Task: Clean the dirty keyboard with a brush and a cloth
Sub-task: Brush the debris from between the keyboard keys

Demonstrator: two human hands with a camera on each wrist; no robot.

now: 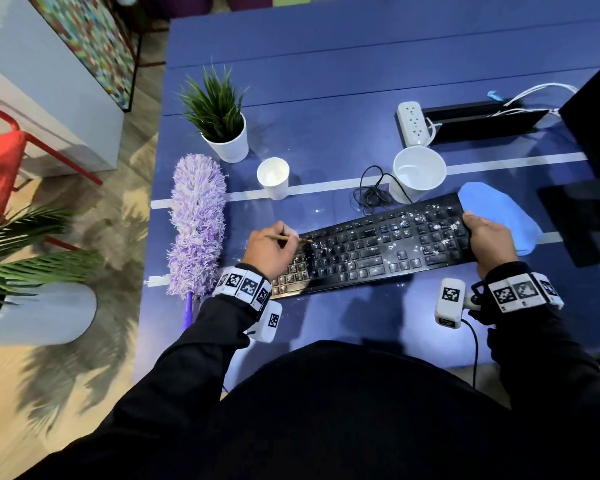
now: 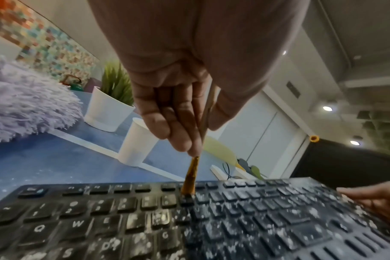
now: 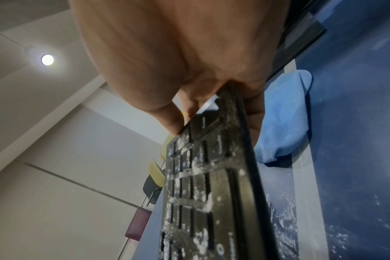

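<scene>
A black keyboard point(image 1: 378, 244) speckled with white dust lies slanted on the blue table point(image 1: 326, 98). My left hand point(image 1: 272, 249) pinches a thin brown brush point(image 1: 286, 238), whose tip touches the keys near the left-centre. In the left wrist view the brush point(image 2: 190, 177) stands on the number row of the keyboard point(image 2: 211, 219). My right hand point(image 1: 487, 239) grips the keyboard's right end, thumb on top; in the right wrist view that end of the keyboard point(image 3: 211, 184) is raised off the table. A folded blue cloth point(image 1: 496, 220) lies just behind the right hand, and the same cloth point(image 3: 283, 119) shows beside the raised end.
A purple fluffy duster point(image 1: 196, 223) lies left of the keyboard. Behind stand a small paper cup point(image 1: 273, 178), a larger white cup point(image 1: 417, 174), a potted plant point(image 1: 222, 123), a power strip point(image 1: 413, 123) and a coiled black cable point(image 1: 371, 192). A dark monitor point(image 1: 596, 116) is at right.
</scene>
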